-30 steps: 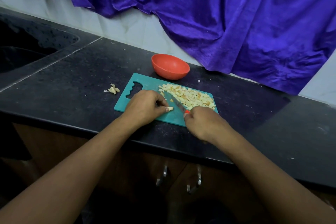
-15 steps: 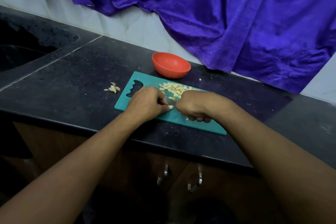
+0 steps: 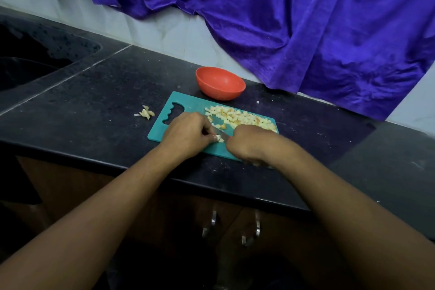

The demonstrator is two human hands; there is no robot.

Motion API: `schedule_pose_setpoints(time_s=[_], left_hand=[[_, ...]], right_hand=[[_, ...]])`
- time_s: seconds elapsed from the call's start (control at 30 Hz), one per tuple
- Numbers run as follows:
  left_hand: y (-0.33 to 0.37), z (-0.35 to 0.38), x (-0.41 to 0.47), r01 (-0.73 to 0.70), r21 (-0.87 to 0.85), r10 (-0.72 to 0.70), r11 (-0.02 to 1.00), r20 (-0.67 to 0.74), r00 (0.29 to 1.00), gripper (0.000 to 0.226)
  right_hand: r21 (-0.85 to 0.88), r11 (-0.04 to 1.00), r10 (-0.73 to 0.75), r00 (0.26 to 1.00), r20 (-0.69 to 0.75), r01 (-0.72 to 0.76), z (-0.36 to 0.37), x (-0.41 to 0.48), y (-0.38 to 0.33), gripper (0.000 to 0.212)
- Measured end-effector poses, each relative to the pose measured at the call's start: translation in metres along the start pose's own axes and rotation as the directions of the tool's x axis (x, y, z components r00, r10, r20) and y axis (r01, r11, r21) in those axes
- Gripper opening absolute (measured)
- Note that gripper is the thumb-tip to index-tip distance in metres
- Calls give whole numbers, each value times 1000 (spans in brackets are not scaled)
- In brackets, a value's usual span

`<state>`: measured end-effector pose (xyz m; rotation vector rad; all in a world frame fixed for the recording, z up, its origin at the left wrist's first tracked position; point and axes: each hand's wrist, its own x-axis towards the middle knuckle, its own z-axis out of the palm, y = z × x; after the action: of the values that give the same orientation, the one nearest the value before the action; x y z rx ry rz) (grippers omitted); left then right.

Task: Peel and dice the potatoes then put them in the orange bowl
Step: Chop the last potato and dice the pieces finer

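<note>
A small piece of potato [image 3: 220, 138] lies near the middle of the frame on the teal cutting board [image 3: 188, 106], pinched under the fingertips of the left hand [image 3: 188, 134]. Just right of it, the right hand [image 3: 249, 146] is closed around a knife [image 3: 220, 130] whose blade slants up and left across the board, right beside the piece; the handle is hidden inside the fist. Behind the hands, toward the upper right of the board, spreads a pile of diced potato [image 3: 240, 117]. The orange bowl [image 3: 220, 83] stands on the dark worktop [image 3: 106, 101] just beyond the board's far edge, nothing visible inside it. To the left of the board, a small heap of peel scraps [image 3: 146, 112] sits on the worktop. A black sink [image 3: 35, 61] fills the upper left of the frame, and a purple cloth [image 3: 306, 19] hangs against the white wall across the top.
</note>
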<state>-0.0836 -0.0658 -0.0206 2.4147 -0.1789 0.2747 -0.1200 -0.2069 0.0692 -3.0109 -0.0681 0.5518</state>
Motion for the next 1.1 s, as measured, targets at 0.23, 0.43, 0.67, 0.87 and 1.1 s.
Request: schedule_pose_setpoints(time_s=[0.23, 0.43, 0.67, 0.87, 1.1], left_hand=[[5, -3, 0, -1, 61, 1, 998, 3, 1000, 4], [3, -2, 2, 51, -16, -51, 999, -3, 999, 27], [3, -3, 0, 26, -10, -27, 1000, -5, 1000, 26], [3, -1, -2, 25, 6, -25, 1000, -28, 999, 20], [2, 2, -3, 33, -17, -34, 999, -55, 998, 23]], right_hand=[[-14, 1000, -16, 999, 45, 16, -13, -1, -14, 23], [-19, 1000, 23, 1000, 13, -23, 3, 0, -19, 11], [-43, 999, 15, 1000, 12, -15, -1, -2, -24, 14], [-49, 998, 39, 999, -13, -39, 4, -1, -28, 16], [-31, 999, 19, 999, -41, -20, 24, -5, -23, 29]])
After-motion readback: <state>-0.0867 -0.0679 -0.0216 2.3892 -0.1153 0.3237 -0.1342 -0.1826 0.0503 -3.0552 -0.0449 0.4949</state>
